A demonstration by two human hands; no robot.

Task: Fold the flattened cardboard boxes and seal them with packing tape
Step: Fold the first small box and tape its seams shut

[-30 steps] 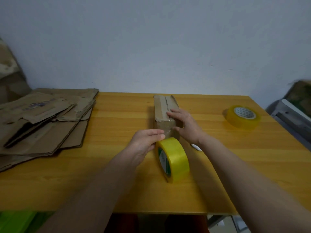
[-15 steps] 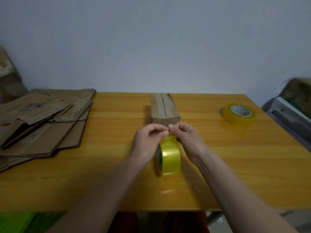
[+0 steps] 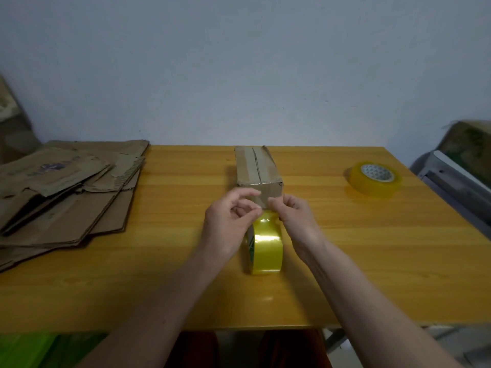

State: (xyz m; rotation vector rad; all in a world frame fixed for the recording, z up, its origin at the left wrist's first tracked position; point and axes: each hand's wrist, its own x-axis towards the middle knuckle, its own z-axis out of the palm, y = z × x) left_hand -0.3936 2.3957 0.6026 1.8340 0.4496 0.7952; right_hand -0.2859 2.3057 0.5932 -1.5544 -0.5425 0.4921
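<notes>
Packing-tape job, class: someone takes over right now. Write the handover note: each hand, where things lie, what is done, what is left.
Left hand and right hand: both pinch at the top of the upright tape roll, apparently picking at its free end.
Folded box: just beyond the hands, flaps closed; whether the seam is taped, I cannot tell.
Spare roll: lies flat, far right.
Flattened boxes: stacked at the table's left.
Left to do: tape this box if unsealed, then fold and seal the stack.
</notes>
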